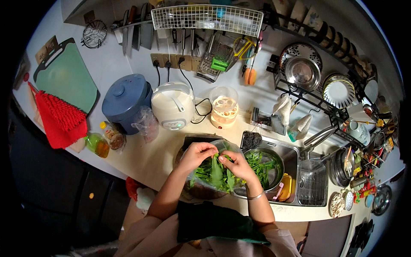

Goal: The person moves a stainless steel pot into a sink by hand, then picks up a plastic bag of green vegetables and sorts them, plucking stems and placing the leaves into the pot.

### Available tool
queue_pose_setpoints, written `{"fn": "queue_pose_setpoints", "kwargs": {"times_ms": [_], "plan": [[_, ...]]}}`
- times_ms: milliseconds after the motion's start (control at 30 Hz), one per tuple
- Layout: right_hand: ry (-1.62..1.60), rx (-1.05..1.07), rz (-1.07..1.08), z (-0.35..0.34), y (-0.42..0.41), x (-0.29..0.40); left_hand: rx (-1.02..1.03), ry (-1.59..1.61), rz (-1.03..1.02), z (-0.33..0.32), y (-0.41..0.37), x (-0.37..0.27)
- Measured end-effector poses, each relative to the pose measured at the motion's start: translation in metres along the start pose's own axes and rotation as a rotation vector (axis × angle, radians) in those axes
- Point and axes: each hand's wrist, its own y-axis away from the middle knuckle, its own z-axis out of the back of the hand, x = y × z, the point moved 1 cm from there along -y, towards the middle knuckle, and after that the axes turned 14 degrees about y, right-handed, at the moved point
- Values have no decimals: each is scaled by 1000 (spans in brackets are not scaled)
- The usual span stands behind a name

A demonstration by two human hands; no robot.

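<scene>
My left hand [196, 156] pinches a leafy green stalk [217, 170] between thumb and fingertips. Close beside it, my right hand [237, 164] grips the upper part of the same stalk, whose broad leaf hangs down. Beneath both hands lies a clear plastic bag [192, 175] full of leafy greens [205, 172], with small yellow flowers towards its right side. The bag rests over a round, dark brown board [205, 191]. To the right, a round steel basin [280, 163] in the sink holds more cut greens [258, 165].
Around the basin is a double steel sink [291, 154] with a yellow container [285, 188] and a faucet [316, 138]. A rice cooker [173, 104], an egg steamer [223, 112] and a blue lidded bucket [125, 102] line the wall. Knives [130, 35] hang above.
</scene>
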Motion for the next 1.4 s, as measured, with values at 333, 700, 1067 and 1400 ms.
{"fn": "queue_pose_setpoints", "kwargs": {"times_ms": [333, 700, 1067, 1400], "plan": [[-200, -246, 249, 11, 11, 4, -146, 81, 5, 1, -5, 13], [74, -161, -104, -15, -7, -25, 17, -772, 109, 11, 13, 12], [480, -31, -206, -61, -17, -44, -136, -1152, 324, 32, 34, 50], [-117, -33, -82, -44, -7, -13, -261, -383, -22, 21, 20, 12]]}}
